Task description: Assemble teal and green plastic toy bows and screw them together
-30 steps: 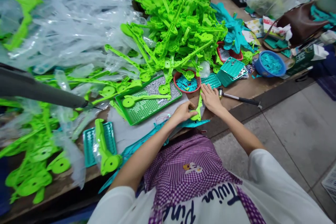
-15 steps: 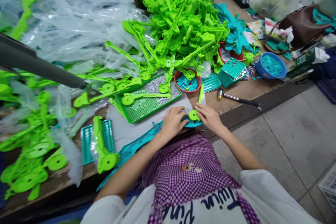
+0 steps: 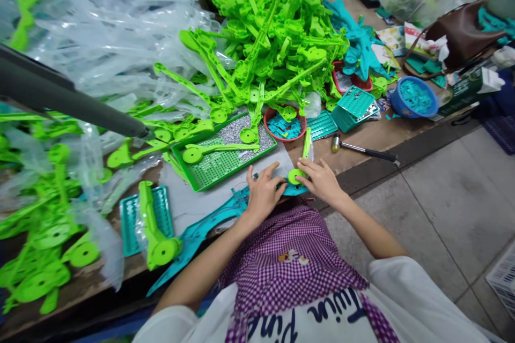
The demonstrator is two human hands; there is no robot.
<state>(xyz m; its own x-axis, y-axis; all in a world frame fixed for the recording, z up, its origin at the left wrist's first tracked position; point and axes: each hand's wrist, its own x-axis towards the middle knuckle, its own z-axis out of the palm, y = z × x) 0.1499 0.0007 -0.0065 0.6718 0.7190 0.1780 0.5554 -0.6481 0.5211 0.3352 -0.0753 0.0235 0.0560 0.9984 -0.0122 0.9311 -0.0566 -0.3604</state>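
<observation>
A long teal plastic part (image 3: 205, 226) lies along the table's front edge, with thin wires on it. My left hand (image 3: 263, 188) rests over its right portion, fingers apart and bent. A green round-ended piece (image 3: 295, 176) sits on the teal part's right end. My right hand (image 3: 321, 179) touches this green piece with its fingertips, its other fingers spread. A narrow green piece in clear wrap (image 3: 308, 146) stands just above my right hand. What lies under my left palm is hidden.
A green tray (image 3: 201, 174) of small metal pieces, a red bowl (image 3: 304, 131) of teal bits and a hammer (image 3: 366, 151) lie beyond my hands. A heap of green parts (image 3: 273, 37) rises behind. At left a dark metal arm (image 3: 80, 99) reaches in.
My left hand's fingers have lifted and spread, moving slightly left. My right hand's fingers have opened a little over the green piece. The view has shifted slightly.
</observation>
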